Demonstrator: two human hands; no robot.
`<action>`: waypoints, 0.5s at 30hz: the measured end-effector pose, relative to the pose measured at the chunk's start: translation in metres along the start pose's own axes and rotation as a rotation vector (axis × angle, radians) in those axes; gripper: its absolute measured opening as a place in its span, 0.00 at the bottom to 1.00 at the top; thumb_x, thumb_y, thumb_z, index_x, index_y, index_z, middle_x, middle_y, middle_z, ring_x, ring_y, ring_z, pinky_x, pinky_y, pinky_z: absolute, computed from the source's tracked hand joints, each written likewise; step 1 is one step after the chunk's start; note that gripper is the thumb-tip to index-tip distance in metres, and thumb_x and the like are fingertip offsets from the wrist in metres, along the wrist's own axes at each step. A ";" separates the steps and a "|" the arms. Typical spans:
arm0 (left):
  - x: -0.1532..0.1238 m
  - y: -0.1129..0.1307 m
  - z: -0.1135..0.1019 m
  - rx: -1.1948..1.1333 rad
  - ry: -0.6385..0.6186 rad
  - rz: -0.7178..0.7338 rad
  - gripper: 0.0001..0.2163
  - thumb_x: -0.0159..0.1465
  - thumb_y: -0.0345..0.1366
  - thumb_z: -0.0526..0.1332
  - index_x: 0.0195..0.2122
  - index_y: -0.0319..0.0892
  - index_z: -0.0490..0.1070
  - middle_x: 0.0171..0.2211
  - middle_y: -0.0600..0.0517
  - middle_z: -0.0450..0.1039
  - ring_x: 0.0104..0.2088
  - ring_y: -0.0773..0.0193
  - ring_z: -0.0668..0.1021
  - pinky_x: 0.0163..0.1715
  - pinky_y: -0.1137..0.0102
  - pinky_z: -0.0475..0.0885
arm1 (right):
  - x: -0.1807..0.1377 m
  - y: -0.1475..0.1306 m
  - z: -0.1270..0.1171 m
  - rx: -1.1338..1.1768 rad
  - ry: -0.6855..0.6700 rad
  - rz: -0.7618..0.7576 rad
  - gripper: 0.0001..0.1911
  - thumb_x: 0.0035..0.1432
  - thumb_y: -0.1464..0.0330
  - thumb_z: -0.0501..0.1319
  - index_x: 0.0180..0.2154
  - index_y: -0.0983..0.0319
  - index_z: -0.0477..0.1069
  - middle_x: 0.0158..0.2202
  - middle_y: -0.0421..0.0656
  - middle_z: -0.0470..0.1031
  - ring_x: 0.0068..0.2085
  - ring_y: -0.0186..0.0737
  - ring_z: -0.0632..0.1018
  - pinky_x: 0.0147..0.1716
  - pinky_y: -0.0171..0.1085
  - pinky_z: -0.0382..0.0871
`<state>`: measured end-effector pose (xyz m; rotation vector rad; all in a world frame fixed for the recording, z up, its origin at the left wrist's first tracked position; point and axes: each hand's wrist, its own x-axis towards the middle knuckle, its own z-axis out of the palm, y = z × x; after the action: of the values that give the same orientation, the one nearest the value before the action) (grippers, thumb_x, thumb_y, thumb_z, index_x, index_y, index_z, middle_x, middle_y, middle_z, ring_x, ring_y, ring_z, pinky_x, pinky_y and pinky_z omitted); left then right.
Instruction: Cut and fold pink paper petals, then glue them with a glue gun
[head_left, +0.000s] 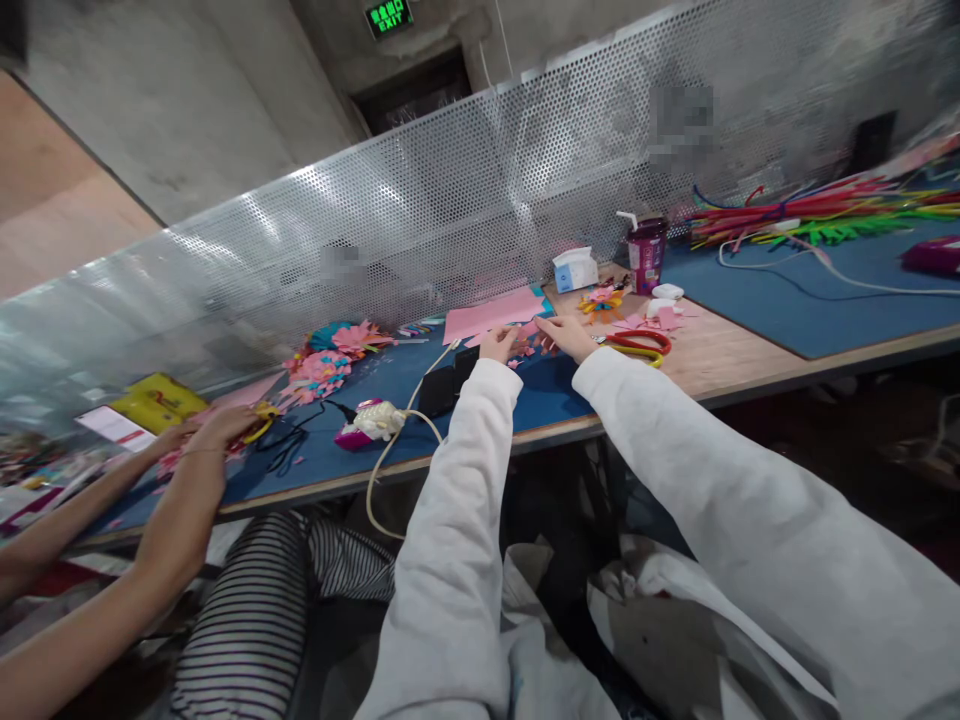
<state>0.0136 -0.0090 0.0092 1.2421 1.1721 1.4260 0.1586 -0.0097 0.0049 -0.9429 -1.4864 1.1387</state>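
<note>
Touching scraps (529, 345), left hand (498, 344), right hand (568, 335) rest half-open.

Light's soft and kinda dim, mostly from overhead, with bright glare patches on the perforated metal screen (450, 200). The exit sign (388, 16) glows green. My left hand (499, 343) and right hand (566, 335) look small and slightly soft, barely casting shadows. The edges stretch and tilt, and it's murky dark under the table (750, 365)
</note>
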 end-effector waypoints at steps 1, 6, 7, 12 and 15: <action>0.002 -0.001 -0.001 -0.003 0.000 0.002 0.11 0.53 0.37 0.67 0.27 0.38 0.67 0.22 0.53 0.72 0.25 0.64 0.78 0.37 0.63 0.74 | 0.000 0.000 0.000 0.000 -0.001 0.004 0.21 0.59 0.56 0.58 0.22 0.65 0.65 0.23 0.43 0.74 0.18 0.29 0.70 0.13 0.28 0.59; 0.008 -0.007 -0.005 -0.015 -0.056 0.016 0.12 0.49 0.38 0.70 0.29 0.37 0.70 0.25 0.50 0.75 0.26 0.65 0.78 0.37 0.65 0.74 | 0.002 0.002 0.000 -0.031 -0.003 -0.001 0.20 0.58 0.56 0.60 0.23 0.64 0.65 0.25 0.44 0.76 0.18 0.30 0.70 0.13 0.28 0.60; 0.008 -0.007 -0.005 -0.021 -0.061 0.020 0.12 0.49 0.38 0.70 0.29 0.37 0.70 0.25 0.50 0.76 0.27 0.65 0.78 0.37 0.66 0.74 | 0.003 0.003 -0.001 -0.037 -0.005 -0.006 0.20 0.57 0.56 0.60 0.23 0.64 0.66 0.26 0.44 0.76 0.18 0.30 0.70 0.13 0.28 0.60; 0.006 -0.006 -0.005 -0.028 -0.054 0.016 0.13 0.49 0.38 0.70 0.28 0.37 0.70 0.24 0.51 0.76 0.27 0.67 0.78 0.35 0.68 0.74 | 0.002 0.002 0.000 -0.030 -0.001 -0.003 0.22 0.55 0.52 0.60 0.22 0.64 0.65 0.26 0.45 0.76 0.18 0.30 0.71 0.13 0.28 0.60; 0.008 -0.009 -0.006 -0.038 -0.080 0.034 0.14 0.48 0.39 0.70 0.28 0.37 0.69 0.26 0.50 0.76 0.28 0.65 0.79 0.36 0.67 0.74 | 0.000 -0.001 0.000 -0.041 -0.025 -0.001 0.22 0.53 0.52 0.62 0.23 0.64 0.67 0.26 0.44 0.76 0.19 0.30 0.70 0.13 0.29 0.60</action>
<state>0.0070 -0.0002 0.0010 1.2864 1.0702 1.4047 0.1586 -0.0101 0.0054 -0.9587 -1.5356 1.1270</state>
